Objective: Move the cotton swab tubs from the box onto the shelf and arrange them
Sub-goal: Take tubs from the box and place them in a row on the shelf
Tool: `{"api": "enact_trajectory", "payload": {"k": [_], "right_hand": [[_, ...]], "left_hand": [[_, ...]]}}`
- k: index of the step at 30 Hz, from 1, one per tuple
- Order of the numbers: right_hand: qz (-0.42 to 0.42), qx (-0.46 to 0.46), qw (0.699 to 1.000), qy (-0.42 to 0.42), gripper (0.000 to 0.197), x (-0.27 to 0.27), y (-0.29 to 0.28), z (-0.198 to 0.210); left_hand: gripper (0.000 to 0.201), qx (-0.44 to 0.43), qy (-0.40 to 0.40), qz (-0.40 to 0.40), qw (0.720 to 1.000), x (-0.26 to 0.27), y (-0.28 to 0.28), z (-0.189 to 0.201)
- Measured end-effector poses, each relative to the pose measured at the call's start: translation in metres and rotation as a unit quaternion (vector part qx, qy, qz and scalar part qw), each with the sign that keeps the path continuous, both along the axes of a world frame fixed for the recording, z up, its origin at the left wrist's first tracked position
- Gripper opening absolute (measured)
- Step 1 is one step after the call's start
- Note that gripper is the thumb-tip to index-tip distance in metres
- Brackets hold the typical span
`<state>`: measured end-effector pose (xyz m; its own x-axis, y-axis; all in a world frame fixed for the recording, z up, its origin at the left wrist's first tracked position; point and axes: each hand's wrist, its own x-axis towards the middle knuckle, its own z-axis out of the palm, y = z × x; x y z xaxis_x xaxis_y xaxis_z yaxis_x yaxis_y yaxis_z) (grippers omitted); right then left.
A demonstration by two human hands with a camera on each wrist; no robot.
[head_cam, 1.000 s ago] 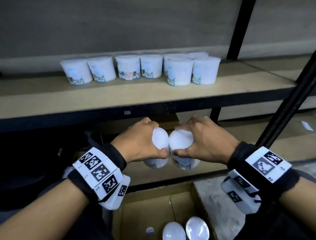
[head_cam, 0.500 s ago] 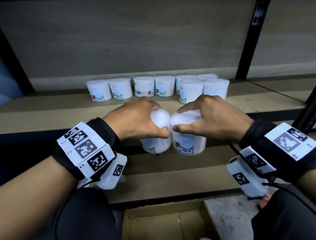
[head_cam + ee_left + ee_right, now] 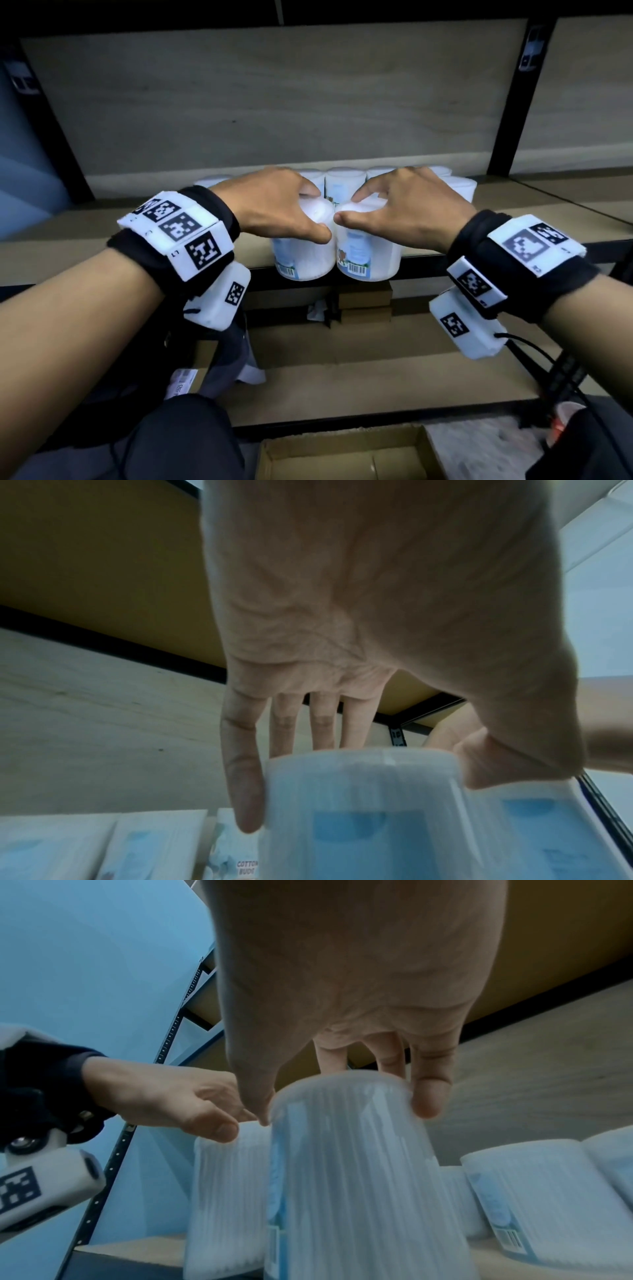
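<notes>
My left hand (image 3: 291, 212) grips the lid end of a white cotton swab tub (image 3: 303, 255) from above, and my right hand (image 3: 390, 212) grips a second tub (image 3: 368, 253) the same way. Both tubs hang upright and side by side, touching, over the front edge of the wooden shelf (image 3: 102, 246). In the left wrist view my fingers (image 3: 245, 791) and thumb wrap the tub (image 3: 359, 818). The right wrist view shows my right fingers (image 3: 428, 1093) round the other tub (image 3: 349, 1177). A row of tubs (image 3: 344, 185) stands behind my hands. The cardboard box (image 3: 342, 459) lies open below.
Black uprights (image 3: 510, 102) frame the shelf bay, with a wooden back panel behind. A lower shelf board (image 3: 376, 370) runs under the hands. More tubs (image 3: 534, 1191) stand to the right of my right hand, and several (image 3: 103, 845) to the left.
Both hands have risen with their tubs from below the shelf edge to shelf height and moved forward towards the standing row. The box has dropped to the bottom of the view.
</notes>
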<state>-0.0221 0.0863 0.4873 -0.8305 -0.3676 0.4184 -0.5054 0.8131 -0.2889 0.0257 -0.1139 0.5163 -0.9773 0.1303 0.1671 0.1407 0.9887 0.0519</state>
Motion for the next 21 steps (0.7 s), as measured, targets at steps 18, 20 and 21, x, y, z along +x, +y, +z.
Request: {"api": "enact_trajectory", "payload": {"k": [18, 20, 21], "right_hand": [[-0.056, 0.008, 0.998, -0.021, 0.066, -0.05, -0.027, -0.012], [-0.057, 0.014, 0.998, -0.025, 0.069, -0.052, -0.029, -0.011], [-0.057, 0.017, 0.998, -0.025, 0.07, -0.054, -0.029, -0.011]], "left_hand": [[0.087, 0.023, -0.103, 0.021, 0.994, -0.047, -0.008, 0.002], [0.09, 0.023, -0.107, 0.021, 0.994, -0.051, -0.009, 0.003], [0.093, 0.021, -0.109, 0.02, 0.994, -0.053, -0.01, 0.003]]}}
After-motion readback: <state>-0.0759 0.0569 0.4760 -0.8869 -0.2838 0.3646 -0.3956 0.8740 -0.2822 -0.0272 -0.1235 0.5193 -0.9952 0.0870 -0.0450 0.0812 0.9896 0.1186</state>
